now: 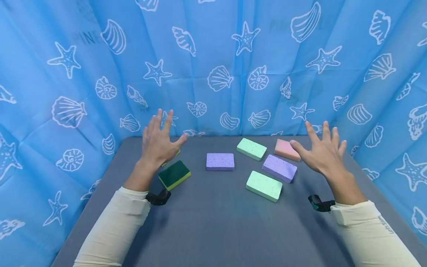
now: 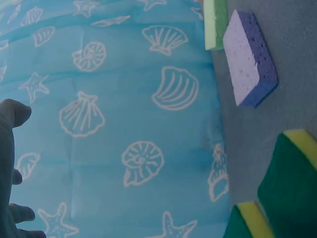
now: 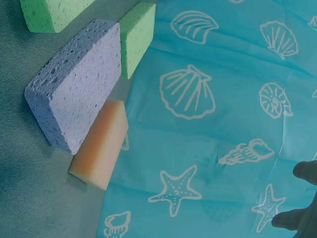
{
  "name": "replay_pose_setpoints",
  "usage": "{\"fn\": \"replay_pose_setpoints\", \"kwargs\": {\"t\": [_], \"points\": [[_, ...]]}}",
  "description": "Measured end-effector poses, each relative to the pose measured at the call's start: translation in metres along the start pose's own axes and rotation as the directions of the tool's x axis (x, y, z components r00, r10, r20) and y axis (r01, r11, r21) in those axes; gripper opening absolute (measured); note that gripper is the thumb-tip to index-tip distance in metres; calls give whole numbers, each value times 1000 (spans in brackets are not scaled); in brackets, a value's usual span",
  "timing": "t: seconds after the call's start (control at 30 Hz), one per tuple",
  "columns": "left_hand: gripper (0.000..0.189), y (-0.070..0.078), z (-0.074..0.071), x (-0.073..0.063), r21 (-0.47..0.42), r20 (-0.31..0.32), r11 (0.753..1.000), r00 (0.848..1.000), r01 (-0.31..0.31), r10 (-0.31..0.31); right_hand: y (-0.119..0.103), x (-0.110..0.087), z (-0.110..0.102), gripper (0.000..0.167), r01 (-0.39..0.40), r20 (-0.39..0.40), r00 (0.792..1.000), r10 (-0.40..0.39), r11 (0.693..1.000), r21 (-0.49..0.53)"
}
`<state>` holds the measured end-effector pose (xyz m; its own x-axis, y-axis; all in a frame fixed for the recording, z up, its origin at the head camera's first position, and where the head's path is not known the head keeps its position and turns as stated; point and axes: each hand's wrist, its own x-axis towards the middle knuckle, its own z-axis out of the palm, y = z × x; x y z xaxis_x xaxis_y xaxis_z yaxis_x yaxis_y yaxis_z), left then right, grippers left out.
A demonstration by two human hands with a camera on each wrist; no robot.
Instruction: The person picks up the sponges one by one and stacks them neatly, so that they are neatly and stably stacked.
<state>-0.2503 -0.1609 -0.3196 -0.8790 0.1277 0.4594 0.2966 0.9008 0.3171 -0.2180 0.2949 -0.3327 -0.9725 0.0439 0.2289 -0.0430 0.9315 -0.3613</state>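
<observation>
My left hand is raised over the table's left side with fingers spread, holding nothing. Below it lies a green-and-yellow scouring sponge; a second scouring sponge is mostly hidden behind the hand in the head view. On the right, my right hand hovers with spread fingers and holds nothing. Nearest to it are a pink sponge and a purple sponge. Two light green sponges, one farther back and one nearer, lie beside them. Another purple sponge sits mid-table.
The sponges lie on a grey cloth-covered table. A blue curtain with white shells and starfish hangs behind the table and along both sides. Black bands circle the left wrist and the right wrist.
</observation>
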Motion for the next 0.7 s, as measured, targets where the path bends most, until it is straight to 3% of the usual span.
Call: {"fn": "replay_pose_setpoints", "kwargs": {"t": [0.7], "points": [[86, 22, 57, -1, -153, 83, 988, 996, 30, -18, -3, 1, 9, 88, 13, -3, 1000, -13, 1000, -5]]}}
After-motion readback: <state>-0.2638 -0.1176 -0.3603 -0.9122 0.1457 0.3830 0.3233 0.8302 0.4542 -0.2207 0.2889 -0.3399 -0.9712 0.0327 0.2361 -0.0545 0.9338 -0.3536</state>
